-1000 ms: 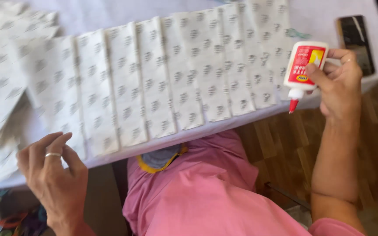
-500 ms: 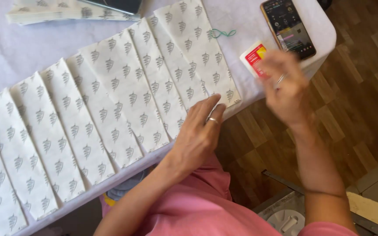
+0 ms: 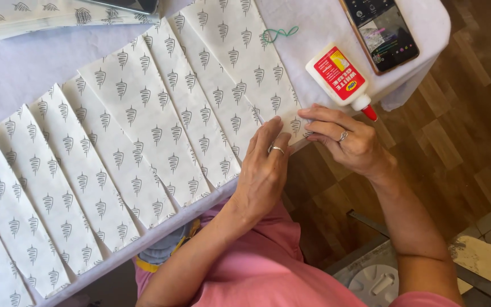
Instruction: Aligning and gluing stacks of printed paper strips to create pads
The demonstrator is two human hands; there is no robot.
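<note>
Both hands (image 3: 308,153) on paper strip (image 3: 245,74), glue bottle (image 3: 339,77) beside

Overlapping paper strips (image 3: 143,142) across the table (image 3: 24,74), glue bottle (image 3: 339,77) right of them, phone (image 3: 382,31) behind it.

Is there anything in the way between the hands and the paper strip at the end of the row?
Nothing visible is. The left hand lies flat on the end paper strip, and the right hand's fingertips touch its edge at the table's rim. The glue bottle lies just beyond the right hand, off to the side.
</note>
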